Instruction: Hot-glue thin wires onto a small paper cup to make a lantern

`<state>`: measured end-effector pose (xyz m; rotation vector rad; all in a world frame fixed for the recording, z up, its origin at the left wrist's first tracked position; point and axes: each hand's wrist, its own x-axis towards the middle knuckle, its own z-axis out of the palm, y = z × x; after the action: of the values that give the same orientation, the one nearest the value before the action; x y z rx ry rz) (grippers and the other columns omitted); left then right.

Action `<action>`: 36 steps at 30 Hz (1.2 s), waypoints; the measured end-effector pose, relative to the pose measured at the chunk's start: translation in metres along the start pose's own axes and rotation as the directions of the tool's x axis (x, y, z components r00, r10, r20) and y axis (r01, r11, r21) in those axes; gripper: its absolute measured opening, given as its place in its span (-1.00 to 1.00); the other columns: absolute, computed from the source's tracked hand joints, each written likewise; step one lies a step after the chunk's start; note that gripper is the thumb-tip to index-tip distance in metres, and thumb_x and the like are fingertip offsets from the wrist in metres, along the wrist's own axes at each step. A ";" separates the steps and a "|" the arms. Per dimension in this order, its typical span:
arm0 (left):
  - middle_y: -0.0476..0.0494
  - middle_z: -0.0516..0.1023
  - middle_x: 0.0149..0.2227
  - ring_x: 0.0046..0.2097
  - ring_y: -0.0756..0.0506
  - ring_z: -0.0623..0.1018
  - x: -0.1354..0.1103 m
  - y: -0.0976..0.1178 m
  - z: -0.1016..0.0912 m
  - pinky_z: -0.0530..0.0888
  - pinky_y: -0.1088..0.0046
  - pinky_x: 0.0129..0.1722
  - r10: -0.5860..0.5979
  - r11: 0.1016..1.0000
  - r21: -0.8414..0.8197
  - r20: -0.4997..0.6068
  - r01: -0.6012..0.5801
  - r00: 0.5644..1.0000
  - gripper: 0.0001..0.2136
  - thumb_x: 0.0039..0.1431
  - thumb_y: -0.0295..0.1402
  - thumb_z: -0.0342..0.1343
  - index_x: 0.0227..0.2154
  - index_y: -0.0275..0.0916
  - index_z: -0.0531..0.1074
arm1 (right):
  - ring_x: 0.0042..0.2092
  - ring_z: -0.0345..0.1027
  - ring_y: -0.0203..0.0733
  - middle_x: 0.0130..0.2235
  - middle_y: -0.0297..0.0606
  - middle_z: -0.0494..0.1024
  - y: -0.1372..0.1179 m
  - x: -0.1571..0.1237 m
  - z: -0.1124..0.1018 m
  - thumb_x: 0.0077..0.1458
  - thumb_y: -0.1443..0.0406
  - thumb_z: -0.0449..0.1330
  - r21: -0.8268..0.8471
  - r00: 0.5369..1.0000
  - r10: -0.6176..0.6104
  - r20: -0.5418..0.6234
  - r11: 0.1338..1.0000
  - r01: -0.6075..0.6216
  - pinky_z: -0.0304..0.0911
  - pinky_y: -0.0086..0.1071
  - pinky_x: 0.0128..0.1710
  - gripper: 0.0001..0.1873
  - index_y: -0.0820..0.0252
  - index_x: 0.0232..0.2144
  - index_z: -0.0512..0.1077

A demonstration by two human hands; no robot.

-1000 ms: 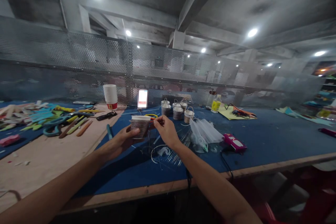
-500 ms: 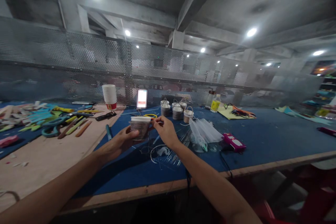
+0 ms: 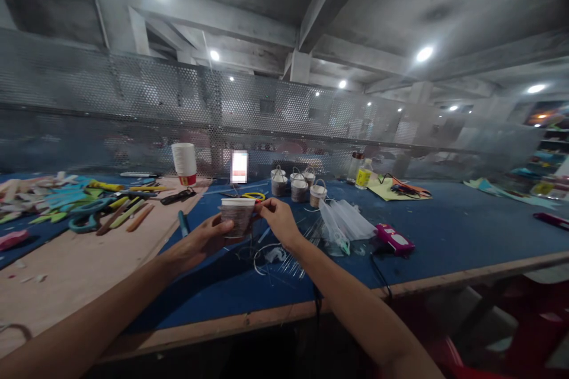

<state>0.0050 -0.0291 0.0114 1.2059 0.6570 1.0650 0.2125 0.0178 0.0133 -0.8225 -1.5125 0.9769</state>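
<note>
My left hand (image 3: pixel 205 241) is wrapped round a small paper cup (image 3: pixel 237 215) with a white rim and a brown, wound-looking side, held above the blue table mat (image 3: pixel 444 231). My right hand (image 3: pixel 279 220) pinches at the cup's right rim with closed fingers; what it pinches is too small to make out. Below the hands lie loose white wire loops and clear thin sticks (image 3: pixel 278 259).
Several finished small cups with wire handles (image 3: pixel 299 185) stand behind. A stack of white cups (image 3: pixel 184 163), scissors and tools (image 3: pixel 89 207) lie on the left board. Clear plastic bags (image 3: pixel 349 222), a pink device (image 3: pixel 393 238), bottles (image 3: pixel 363 174) are right. A mesh screen backs the table.
Both hands and the cup have stayed nearly in place; my right hand's fingers shifted slightly closer to the cup's rim.
</note>
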 end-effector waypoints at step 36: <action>-0.34 0.70 0.02 0.09 -0.33 0.64 0.010 -0.008 0.018 0.54 0.15 0.08 0.045 0.997 0.078 -0.267 -0.025 0.963 -0.54 0.03 -0.24 0.46 0.00 -0.25 0.58 | -0.28 0.56 -0.15 -0.37 -0.30 0.64 0.008 -0.003 0.009 0.13 0.23 0.28 -0.158 0.997 -0.031 -0.065 0.987 0.020 0.42 -0.31 -0.16 -0.88 0.15 -0.39 0.50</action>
<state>0.0271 -0.0274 0.0096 1.1501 0.8939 1.2566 0.2042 0.0174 0.0049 -0.9363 -1.5527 0.8106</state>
